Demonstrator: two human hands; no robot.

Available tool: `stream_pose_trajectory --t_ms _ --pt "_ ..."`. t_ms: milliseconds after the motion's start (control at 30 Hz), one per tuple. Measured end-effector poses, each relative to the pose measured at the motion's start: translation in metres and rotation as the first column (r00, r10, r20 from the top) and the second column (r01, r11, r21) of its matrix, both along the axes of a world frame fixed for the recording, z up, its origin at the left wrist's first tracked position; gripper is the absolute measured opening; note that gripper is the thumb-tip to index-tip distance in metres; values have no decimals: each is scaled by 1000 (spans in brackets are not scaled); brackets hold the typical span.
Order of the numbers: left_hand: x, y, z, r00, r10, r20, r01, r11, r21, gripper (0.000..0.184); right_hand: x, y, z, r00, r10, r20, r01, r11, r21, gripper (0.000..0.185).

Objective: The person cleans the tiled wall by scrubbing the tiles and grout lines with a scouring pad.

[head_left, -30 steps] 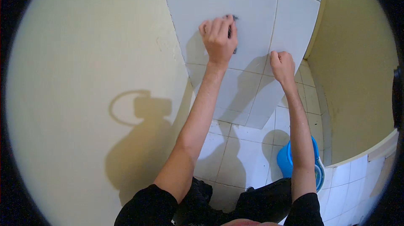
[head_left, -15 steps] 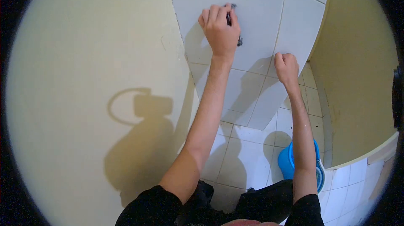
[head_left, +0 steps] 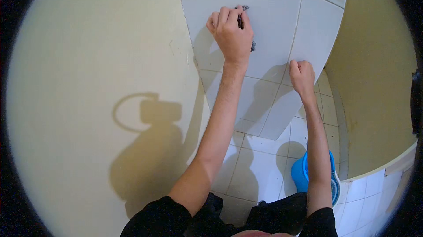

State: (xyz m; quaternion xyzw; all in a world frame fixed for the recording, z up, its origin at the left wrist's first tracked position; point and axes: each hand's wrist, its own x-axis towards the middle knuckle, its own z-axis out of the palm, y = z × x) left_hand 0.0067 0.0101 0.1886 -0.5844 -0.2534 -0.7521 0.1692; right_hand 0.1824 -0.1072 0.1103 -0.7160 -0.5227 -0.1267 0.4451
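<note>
My left hand [head_left: 232, 32] is closed around a dark scouring pad [head_left: 240, 21] with a coarse, mesh-like texture. It presses the pad against the white tiled surface [head_left: 273, 21]. Parts of the pad stick out above my fingers and beside my wrist; the rest is hidden under the hand. To the right and lower down, my right hand [head_left: 302, 77] is curled into a fist near the right edge of the tiles. No object shows around that fist, and its palm side is out of sight.
A plain cream wall [head_left: 88, 52] runs along the left, carrying my shadow. Below, a blue bucket [head_left: 299, 173] stands on the tiled floor [head_left: 260, 166], partly behind my right forearm. A curved cream panel [head_left: 374, 82] rises on the right.
The view has shifted slightly, so the tiles and both hands sit a little lower. My left hand stays on the pad with sharper outlines; the right fist keeps its shape.
</note>
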Motion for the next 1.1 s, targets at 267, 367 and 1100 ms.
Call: stream_pose_trajectory --t_ms 267,367,1100 --pt "2 -2 -20 996 58 -70 -55 998 42 7 3 -1 -3 998 26 -48 -26 1000 -6 50" --pt "0 -1 -8 998 55 -15 -55 998 14 7 3 2 -6 1000 9 -19 -8 1000 28 50" --pt "-5 -6 4 997 58 -44 -60 998 -31 5 0 -1 0 1000 -8 -7 7 1000 -19 50"
